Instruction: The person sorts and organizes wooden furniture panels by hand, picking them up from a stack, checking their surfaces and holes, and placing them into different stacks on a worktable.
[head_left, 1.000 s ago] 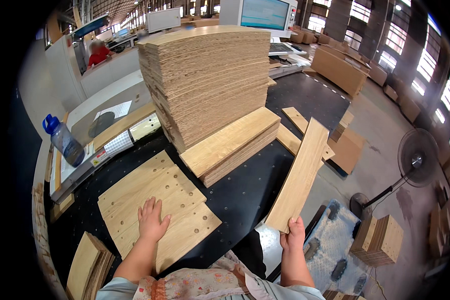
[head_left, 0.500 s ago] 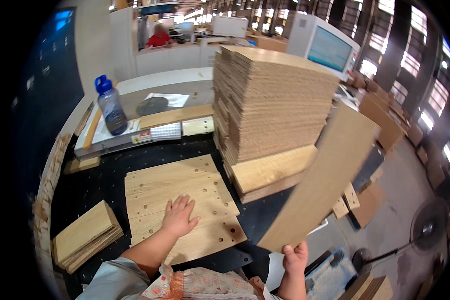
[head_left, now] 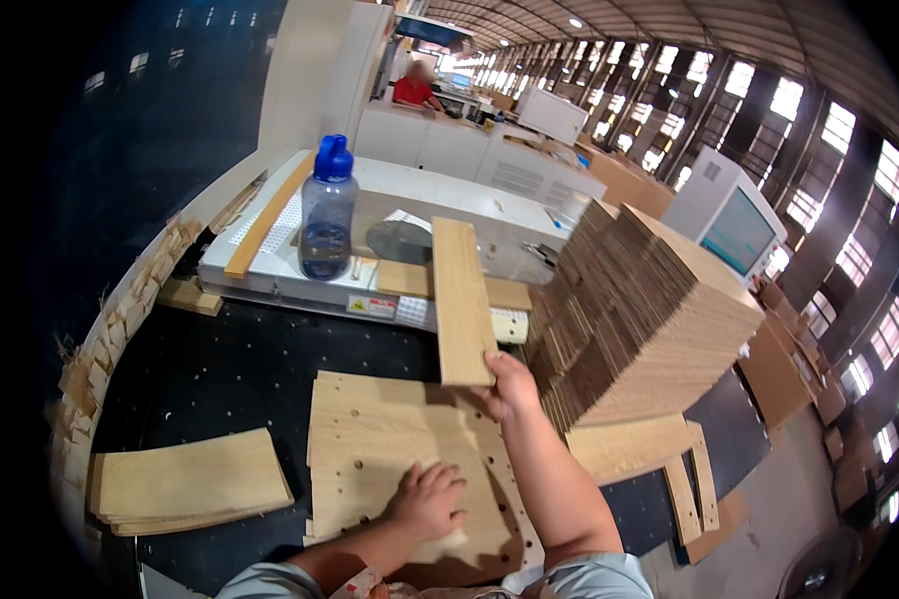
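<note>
My left hand [head_left: 430,502] lies flat with its fingers apart on a set of light wooden boards with drilled holes [head_left: 390,419], which sit side by side on the black table [head_left: 240,374]. My right hand [head_left: 509,387] grips a narrow wooden board [head_left: 461,304] by its near end, thumb on top. That board is raised over the far edge of the drilled boards, its long side pointing away from me. Some of the drilled boards are covered by my arms. Left of them lies a short stack of boards [head_left: 185,477].
A tall stack of boards [head_left: 659,319] stands at the right. Behind the table, a blue-capped bottle [head_left: 328,215] stands on a white machine ledge [head_left: 380,180]. A monitor [head_left: 729,215] is at the far right. A person in red [head_left: 415,92] sits in the background.
My right hand has swung the narrow board from the right side to the middle, over the drilled boards. My left hand still rests on them. The view has turned.
</note>
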The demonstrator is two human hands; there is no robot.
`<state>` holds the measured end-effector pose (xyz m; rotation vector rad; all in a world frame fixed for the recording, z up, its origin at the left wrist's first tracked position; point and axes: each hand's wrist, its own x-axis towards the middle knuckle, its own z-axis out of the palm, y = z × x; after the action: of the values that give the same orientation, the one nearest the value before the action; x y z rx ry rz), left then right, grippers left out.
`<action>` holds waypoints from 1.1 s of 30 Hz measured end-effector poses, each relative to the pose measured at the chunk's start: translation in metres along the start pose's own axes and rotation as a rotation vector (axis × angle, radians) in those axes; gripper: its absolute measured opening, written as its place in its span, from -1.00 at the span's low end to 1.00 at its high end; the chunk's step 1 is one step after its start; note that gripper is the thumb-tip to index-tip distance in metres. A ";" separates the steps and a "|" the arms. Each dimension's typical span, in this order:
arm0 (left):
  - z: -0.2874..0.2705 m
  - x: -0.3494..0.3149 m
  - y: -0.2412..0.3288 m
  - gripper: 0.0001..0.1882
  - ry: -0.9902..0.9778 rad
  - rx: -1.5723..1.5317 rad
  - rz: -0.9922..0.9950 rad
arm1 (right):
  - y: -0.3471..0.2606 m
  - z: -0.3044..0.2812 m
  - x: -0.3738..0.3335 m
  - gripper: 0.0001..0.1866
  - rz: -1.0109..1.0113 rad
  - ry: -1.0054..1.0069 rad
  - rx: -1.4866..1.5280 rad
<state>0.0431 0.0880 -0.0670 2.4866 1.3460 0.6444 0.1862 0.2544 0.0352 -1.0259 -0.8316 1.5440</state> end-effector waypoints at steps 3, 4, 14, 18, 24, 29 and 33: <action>0.006 -0.001 -0.004 -0.45 0.146 -0.043 0.112 | -0.023 0.003 0.096 -0.70 0.046 0.127 0.013; 0.004 -0.001 -0.001 -0.48 0.176 -0.158 0.083 | -0.029 0.008 0.116 -0.70 -0.012 0.165 -0.001; 0.005 0.002 -0.001 -0.39 0.017 -0.111 0.000 | 0.017 0.006 0.114 -0.74 -0.189 0.315 0.772; 0.000 0.003 -0.001 -0.29 -0.014 0.037 -0.009 | 0.064 0.032 -0.031 -0.85 -0.146 -0.219 0.485; 0.007 0.011 0.003 -0.36 -0.100 -0.025 -0.008 | 0.063 -0.037 -0.177 -0.84 -0.190 -0.423 -0.459; 0.008 0.009 -0.001 -0.39 -0.070 -0.095 -0.083 | 0.069 -0.082 -0.256 -0.89 -0.323 -0.022 -0.617; -0.002 0.009 -0.010 -0.42 -0.018 -0.478 -0.113 | 0.078 -0.092 -0.284 -0.81 -0.589 0.122 -1.141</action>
<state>0.0390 0.1014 -0.0665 2.0178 1.1518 0.8059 0.2631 -0.0394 -0.0179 -1.4350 -1.8028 0.4118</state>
